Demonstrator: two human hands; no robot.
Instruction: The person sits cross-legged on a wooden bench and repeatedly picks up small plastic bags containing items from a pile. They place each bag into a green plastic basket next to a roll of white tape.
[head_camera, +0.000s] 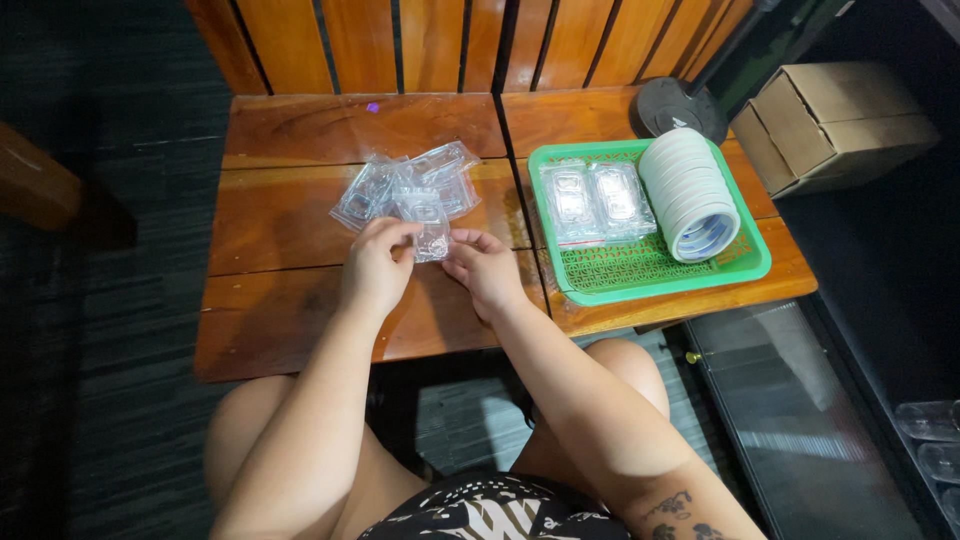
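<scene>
item: clear packet, a small plastic sleeve with a pale insert, held just above the near half of the wooden table, landmark for all places below. left hand: fingers curled together, thumb and forefinger pinched on the packet's left edge. right hand: fingertips drawn together on the packet's right lower corner. handling, judged: very light, thin and limp, the film likely slick and prone to crease; best taken by the edges or corners with a pinch, as now, not by the middle where the insert sits. lot nearby: pile of packets, same clear kind, loosely heaped at the table's middle, touching or just behind the held one; could be dragged along if the held piece is slid. green tray, perforated plastic, on the table's right half, near the right hand; holds two filled packets side by side and a stack of tape rolls, white, lying on its side across the tray's right part. black round base with a pole, at the table's far right corner behind the tray. cardboard box, off the table's right edge. slatted wooden backrest, behind the table. the person's knees show below the table's near edge.
</scene>
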